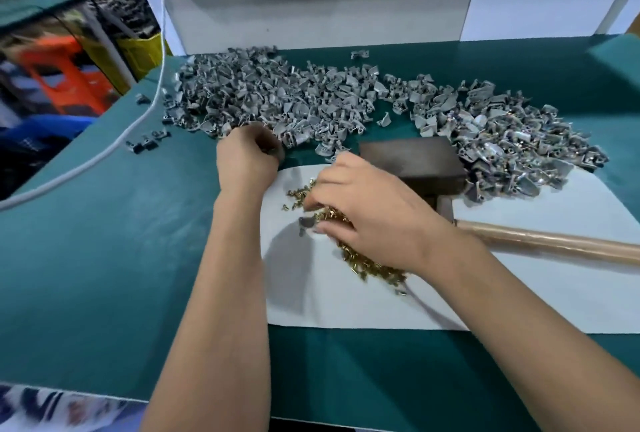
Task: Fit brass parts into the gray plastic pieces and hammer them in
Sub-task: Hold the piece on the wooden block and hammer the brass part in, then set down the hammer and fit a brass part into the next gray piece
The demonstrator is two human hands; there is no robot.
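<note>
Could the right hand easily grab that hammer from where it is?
Probably yes. The right hand is over the brass parts, and the hammer lies just beside it on the white sheet, nothing between.

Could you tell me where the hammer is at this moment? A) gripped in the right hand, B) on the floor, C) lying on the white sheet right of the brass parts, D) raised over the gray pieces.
C: the hammer lies on the white sheet, unheld, right of the brass parts.
</note>
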